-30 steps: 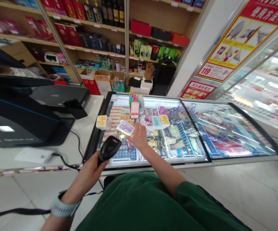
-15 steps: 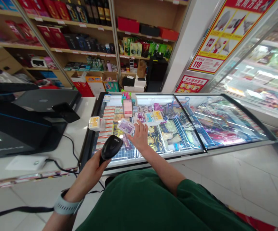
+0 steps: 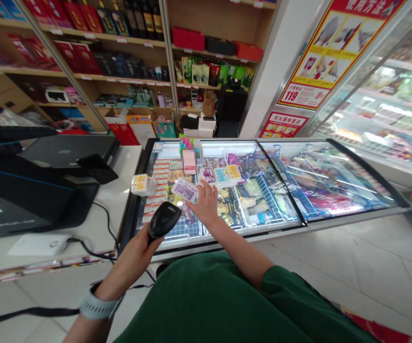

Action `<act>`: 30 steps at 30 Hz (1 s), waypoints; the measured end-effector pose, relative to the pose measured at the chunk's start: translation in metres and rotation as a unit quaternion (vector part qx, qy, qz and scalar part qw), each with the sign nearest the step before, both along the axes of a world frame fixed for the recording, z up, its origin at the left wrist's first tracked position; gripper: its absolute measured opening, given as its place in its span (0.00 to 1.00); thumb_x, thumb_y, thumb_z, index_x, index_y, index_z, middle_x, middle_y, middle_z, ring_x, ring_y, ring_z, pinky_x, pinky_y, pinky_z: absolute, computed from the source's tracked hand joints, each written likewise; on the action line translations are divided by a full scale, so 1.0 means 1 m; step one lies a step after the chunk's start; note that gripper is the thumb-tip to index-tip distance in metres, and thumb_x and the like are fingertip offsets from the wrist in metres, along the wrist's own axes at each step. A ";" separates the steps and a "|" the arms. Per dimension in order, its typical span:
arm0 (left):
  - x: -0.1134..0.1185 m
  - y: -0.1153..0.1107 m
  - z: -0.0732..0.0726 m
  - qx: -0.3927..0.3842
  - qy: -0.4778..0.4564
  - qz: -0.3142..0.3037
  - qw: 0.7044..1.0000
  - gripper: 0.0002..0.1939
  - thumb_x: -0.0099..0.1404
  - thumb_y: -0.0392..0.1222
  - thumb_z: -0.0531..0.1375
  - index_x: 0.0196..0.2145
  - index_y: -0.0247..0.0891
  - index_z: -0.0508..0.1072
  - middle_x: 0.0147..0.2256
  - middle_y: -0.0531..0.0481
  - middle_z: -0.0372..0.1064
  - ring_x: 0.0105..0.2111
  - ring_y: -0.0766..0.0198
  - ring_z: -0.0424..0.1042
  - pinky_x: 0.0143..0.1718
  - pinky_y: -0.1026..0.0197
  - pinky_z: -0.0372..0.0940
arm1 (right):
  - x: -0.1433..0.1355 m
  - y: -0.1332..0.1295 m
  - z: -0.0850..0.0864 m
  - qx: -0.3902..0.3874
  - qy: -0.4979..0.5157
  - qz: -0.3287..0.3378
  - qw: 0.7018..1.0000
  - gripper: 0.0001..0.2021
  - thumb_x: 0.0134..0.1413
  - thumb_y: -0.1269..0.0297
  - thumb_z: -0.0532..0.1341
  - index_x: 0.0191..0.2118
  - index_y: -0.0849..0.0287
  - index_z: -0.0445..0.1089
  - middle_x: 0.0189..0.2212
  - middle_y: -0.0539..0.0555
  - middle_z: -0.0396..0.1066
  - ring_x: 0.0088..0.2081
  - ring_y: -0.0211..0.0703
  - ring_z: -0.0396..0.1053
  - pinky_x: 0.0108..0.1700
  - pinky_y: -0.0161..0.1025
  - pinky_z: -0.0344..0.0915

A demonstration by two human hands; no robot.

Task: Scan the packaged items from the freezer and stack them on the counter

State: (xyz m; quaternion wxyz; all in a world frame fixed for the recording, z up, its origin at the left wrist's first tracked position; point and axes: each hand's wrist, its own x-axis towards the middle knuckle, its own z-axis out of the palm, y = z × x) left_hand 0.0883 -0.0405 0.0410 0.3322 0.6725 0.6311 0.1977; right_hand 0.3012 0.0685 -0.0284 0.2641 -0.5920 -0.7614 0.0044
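Note:
My left hand (image 3: 139,250) is wrapped round the handle of a black barcode scanner (image 3: 165,220), whose head points toward the freezer glass. Over that glass, my right hand (image 3: 206,202) grips the right end of a white and purple package (image 3: 185,189), held tilted just beyond the scanner. Right behind this hand lie a purple-labelled package (image 3: 207,175), a blue-labelled one (image 3: 220,174) and a yellow-labelled one (image 3: 233,172), side by side. Another yellow-labelled package (image 3: 140,184) sits on the freezer's left edge.
A chest freezer (image 3: 305,223) with a glass top stretches rightward. On the left counter (image 3: 127,164) stand a dark checkout machine (image 3: 27,190) and a white box (image 3: 39,244) with a cable. A pink card (image 3: 189,162) stands at the freezer's back. Stocked shelves (image 3: 120,40) line the wall behind.
The white and purple package in my right hand has shifted slightly left and tilted a little. My left hand keeps the barcode scanner in nearly the same place.

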 end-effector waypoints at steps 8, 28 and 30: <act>-0.003 0.003 -0.006 0.004 -0.004 0.006 1.000 0.26 0.63 0.56 0.53 0.52 0.35 0.65 0.46 0.41 0.73 0.46 0.51 0.72 0.46 0.56 0.66 | 0.003 0.002 -0.002 -0.027 0.005 -0.030 0.999 0.32 0.50 0.46 0.63 0.54 0.63 0.60 0.61 0.68 0.54 0.62 0.58 0.51 0.64 0.55 0.43; -0.009 0.006 -0.017 0.017 -0.010 0.016 1.000 0.26 0.62 0.57 0.54 0.51 0.36 0.66 0.44 0.41 0.74 0.44 0.50 0.74 0.45 0.52 0.68 | 0.119 0.072 -0.005 0.008 -0.001 -0.330 0.944 0.28 0.50 0.48 0.61 0.49 0.67 0.64 0.55 0.74 0.59 0.55 0.66 0.58 0.54 0.61 0.53; -0.009 0.006 -0.018 0.016 -0.008 0.017 1.000 0.26 0.63 0.57 0.54 0.52 0.36 0.65 0.45 0.41 0.74 0.45 0.49 0.73 0.46 0.51 0.68 | 0.124 0.076 -0.007 0.004 0.002 -0.339 0.941 0.29 0.49 0.47 0.61 0.49 0.67 0.65 0.54 0.75 0.59 0.55 0.67 0.58 0.53 0.62 0.54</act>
